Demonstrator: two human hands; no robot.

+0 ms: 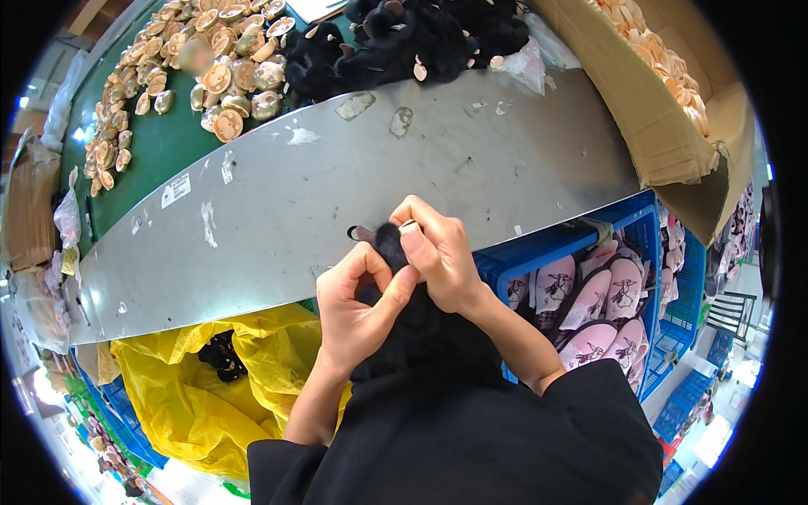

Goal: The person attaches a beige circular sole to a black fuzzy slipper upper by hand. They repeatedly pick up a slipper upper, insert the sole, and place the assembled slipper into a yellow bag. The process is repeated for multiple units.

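Observation:
A small black furry plush piece [390,246] is held up between both hands, over the near edge of the metal table. A brownish ear-like flap with a dark rim [364,233] sticks out on its left side. My left hand [358,307] grips it from below and left, thumb and curled forefinger pressed against the fur. My right hand [442,257] pinches it from the right, thumb and forefinger close together at its top. A small pale bit shows by those fingertips; I cannot tell what it is. My fingers hide part of the piece.
Black plush pieces [404,42] and round beige animal-face pieces [227,126] lie in heaps beyond the metal ledge [337,177]. A cardboard box [648,126] of beige pieces stands right. Blue crates [539,259] hold pink slippers [589,299]; a yellow bag [168,379] hangs open lower left.

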